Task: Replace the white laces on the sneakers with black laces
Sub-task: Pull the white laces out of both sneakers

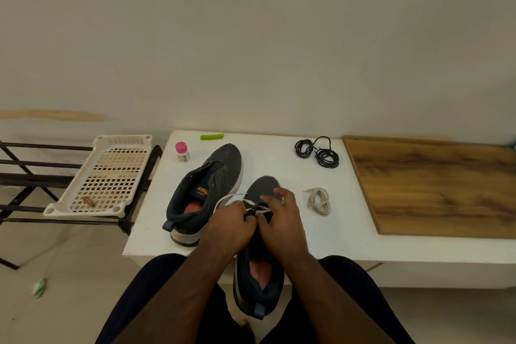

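Closest to the person, a dark cloth sneaker (258,282) pokes its heel off the front edge of the white table (349,232), with a pinkish pad inside. Both hands are on its middle. The left hand (231,227) has its fingers curled tight around a thin white lace (227,198) that loops out to the left. The right hand (280,219) lies over the shoe's top with its fingers bent on the laces there, but what they pinch is hidden.

Just left stands the other sneaker (206,190), soft and gray with a pale thick sole and no lace in its holes. To the right lies a small bundle of flat white lace (319,201). Farther back sit the black laces (317,151), thin round cord wound in two rings. A smooth wooden board (435,187) rests on the right. At the far left of the table stand a little bottle with a pink cap (182,151) and a green plastic clip (211,136). Off the table, a white plastic tray full of holes (103,176) sits on a black metal rack (33,176).
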Demonstrator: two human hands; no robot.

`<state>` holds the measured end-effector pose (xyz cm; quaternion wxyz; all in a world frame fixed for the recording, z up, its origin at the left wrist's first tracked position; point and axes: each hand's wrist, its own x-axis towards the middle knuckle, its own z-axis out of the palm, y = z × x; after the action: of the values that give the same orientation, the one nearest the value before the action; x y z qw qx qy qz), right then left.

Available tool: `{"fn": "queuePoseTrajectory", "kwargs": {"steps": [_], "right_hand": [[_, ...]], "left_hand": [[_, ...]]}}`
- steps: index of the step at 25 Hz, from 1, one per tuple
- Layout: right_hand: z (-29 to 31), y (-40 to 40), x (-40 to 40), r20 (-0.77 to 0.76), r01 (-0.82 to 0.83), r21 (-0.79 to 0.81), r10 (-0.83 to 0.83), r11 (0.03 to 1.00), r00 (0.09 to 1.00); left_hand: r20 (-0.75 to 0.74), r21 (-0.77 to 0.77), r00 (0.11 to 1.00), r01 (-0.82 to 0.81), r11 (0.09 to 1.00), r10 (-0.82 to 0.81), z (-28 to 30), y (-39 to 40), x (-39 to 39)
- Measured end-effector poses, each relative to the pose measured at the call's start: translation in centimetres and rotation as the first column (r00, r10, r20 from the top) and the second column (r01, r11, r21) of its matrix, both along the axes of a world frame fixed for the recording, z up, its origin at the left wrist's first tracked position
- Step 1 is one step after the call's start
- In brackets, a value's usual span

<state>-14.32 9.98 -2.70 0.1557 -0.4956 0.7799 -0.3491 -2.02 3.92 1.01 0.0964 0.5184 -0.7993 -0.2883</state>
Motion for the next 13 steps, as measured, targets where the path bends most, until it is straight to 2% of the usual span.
{"fn": "queuePoseTrajectory", "kwargs": {"steps": [1,3,7,9,11,13], "right_hand": [[-0.2,-0.1,0.2,-0.038,-0.024,0.045,0.026,0.999,0.999],[-0.4,-0.3,0.5,-0.049,-0.003,0.003,0.003,1.000,0.999],[0.7,0.2,-0.1,0.173,0.250,-0.112,-0.229,0.962,0.958],[0.6,0.3,-0.3,0.119,0.161,-0.101,-0.149,0.982,0.982],[0.3,0.2,0.1,0.027,0.029,0.026,-0.030,0.999,0.999],[-0.1,-0.1,0.4,-0.030,0.006,0.061,-0.004,0.998,1.000]], "left_hand": [[-0.002,-0.002,1.000,-0.004,1.000,0.004,0.0,0.0,0.0],[0.002,-0.006,1.000,-0.012,1.000,0.012,-0.1,0.0,0.0],[0.003,-0.001,1.000,-0.008,1.000,0.008,0.0,-0.1,0.0],[-0.002,0.001,1.000,-0.005,1.000,0.005,0.0,-0.1,-0.1],[-0.009,0.009,1.000,-0.003,1.000,0.003,0.0,0.0,-0.1],[-0.006,0.008,1.000,0.006,1.000,-0.005,0.0,0.0,-0.1]]}}
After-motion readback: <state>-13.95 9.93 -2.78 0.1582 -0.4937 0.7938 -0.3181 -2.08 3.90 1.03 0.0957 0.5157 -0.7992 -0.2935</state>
